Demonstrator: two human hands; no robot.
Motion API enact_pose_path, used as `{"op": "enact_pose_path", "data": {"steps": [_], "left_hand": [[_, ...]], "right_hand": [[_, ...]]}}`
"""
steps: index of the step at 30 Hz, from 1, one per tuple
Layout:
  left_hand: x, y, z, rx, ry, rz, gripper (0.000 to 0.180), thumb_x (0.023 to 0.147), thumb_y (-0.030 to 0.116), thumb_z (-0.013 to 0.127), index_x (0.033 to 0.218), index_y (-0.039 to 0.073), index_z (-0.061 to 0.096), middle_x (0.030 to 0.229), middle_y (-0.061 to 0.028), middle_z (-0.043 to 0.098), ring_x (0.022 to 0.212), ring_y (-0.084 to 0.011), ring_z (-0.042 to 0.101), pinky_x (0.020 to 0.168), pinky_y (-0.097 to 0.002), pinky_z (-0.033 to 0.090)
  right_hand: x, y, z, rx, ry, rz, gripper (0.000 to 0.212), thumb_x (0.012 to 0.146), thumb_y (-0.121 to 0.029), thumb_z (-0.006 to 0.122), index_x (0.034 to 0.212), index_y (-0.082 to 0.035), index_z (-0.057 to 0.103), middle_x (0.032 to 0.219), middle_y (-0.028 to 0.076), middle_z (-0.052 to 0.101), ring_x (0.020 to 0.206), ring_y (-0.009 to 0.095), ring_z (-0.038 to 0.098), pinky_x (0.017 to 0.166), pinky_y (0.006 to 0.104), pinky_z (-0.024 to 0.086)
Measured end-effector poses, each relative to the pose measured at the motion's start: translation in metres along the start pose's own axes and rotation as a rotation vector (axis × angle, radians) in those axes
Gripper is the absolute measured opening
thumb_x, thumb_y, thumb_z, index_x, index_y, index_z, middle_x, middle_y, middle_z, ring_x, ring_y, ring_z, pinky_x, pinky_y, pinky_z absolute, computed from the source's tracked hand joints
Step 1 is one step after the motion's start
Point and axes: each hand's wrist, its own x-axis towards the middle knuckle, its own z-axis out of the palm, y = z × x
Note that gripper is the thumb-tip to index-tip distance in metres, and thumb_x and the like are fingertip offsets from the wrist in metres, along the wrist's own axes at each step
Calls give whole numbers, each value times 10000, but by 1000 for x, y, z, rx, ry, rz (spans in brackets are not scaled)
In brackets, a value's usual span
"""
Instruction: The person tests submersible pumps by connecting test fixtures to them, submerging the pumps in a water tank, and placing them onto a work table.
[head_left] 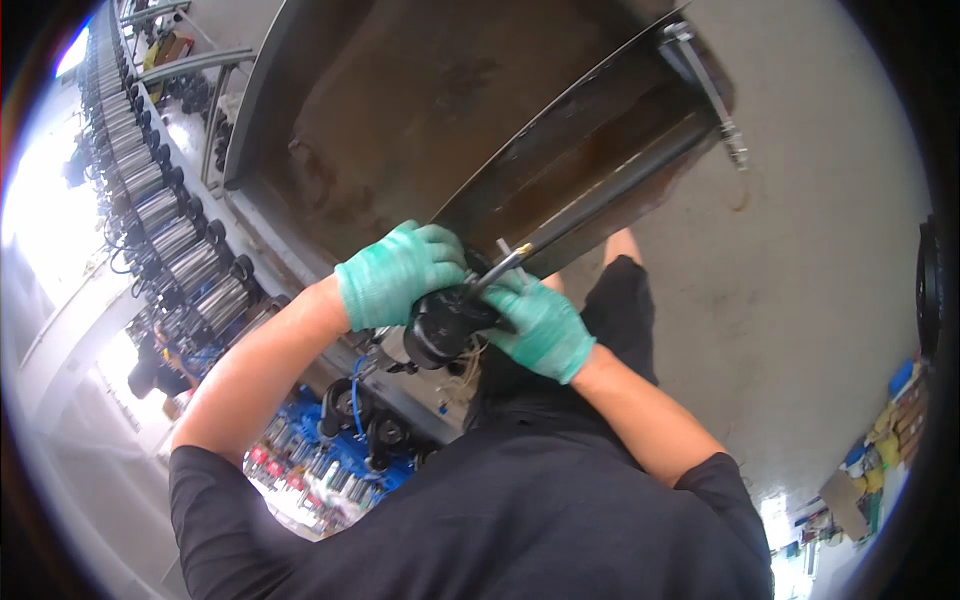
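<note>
Both my hands wear pale green gloves and meet at a bulky black rounded part (440, 325), perhaps a pump or motor housing; its exact kind I cannot make out. My left hand (405, 275) curls over its upper left side, fingers bent. From the right, my right hand (540, 325) grips it, with the fingertips partly hidden. Between the hands, a thin metal tube (500, 268) with a brass-coloured fitting slants up from the part. It points toward the near rim of a large metal tank (480, 200), beyond the hands.
Brownish liquid or staining covers the tank's bottom. A metal pipe with a valve-like end (715, 90) hangs over its far right corner. On the left runs a roller conveyor (150, 190) carrying many metal cylinders with black ends. Below my left arm lie black parts (385, 430) and blue material.
</note>
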Motion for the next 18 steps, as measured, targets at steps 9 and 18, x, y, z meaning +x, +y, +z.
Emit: {"op": "enact_pose_path", "data": {"steps": [9,18], "left_hand": [[-51,67,83,89,824,-607,924,617,271,906,1411,51,487,1350,-191,549,1232,-396,528,1051,-451,456],[-10,99,123,-33,918,-1027,1042,564,433,921,1434,63,482,1374,-145,565,1322,-315,495,1165,-464,310]], "right_hand": [[-10,-14,-159,-459,717,136,266,861,-155,768,1025,-13,615,971,148,641,906,318,637,781,431,506],[83,16,-235,-301,347,411,651,908,-223,735,1389,-36,337,972,212,684,853,331,676,826,425,529]]}}
